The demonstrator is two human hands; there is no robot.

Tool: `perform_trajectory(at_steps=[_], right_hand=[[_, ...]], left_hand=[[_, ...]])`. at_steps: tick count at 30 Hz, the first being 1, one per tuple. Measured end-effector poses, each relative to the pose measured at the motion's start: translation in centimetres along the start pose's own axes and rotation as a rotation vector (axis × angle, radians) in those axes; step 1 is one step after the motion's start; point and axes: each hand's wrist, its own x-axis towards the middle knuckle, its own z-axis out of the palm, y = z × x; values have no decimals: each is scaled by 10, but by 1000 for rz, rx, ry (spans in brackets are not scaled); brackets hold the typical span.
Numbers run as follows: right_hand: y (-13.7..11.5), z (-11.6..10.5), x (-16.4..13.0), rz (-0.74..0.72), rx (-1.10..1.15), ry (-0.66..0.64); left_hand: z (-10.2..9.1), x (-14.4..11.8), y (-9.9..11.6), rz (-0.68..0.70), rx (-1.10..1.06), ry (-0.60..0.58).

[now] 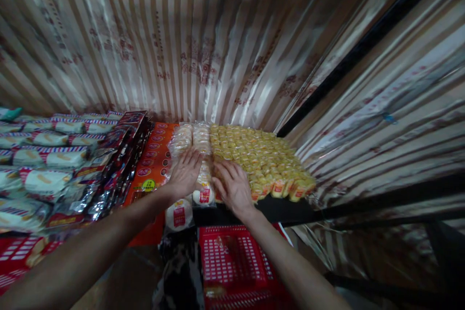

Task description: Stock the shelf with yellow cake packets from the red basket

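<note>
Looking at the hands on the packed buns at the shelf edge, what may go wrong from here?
1. The clear bun packs reach the shelf edge; one round pack already seems to hang past it and may drop toward the red basket.
2. The left hand and right hand lie flat on soft packs; pressing might squash them.
3. A push could shift the yellow packs.

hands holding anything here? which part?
Nothing is lifted. The left hand and right hand lie flat, fingers spread, on top of the clear-wrapped round cake packs on the shelf, pressing rather than gripping.
</note>
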Motion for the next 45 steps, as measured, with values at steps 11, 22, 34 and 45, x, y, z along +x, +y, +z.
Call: perform_trajectory(at_steps=[11, 22, 34, 45], right_hand=[[14, 50, -93, 611, 68, 440], [28, 77, -83, 603, 40, 375], [22, 58, -97, 447, 70, 458], [-10, 11, -42, 170, 184, 397]], left_hand=[[4, 5, -2, -98, -16, -96], [3, 11, 0, -21, -28, -118], [8, -6, 5, -97, -133, 40], [5, -12, -15, -398, -344, 290]])
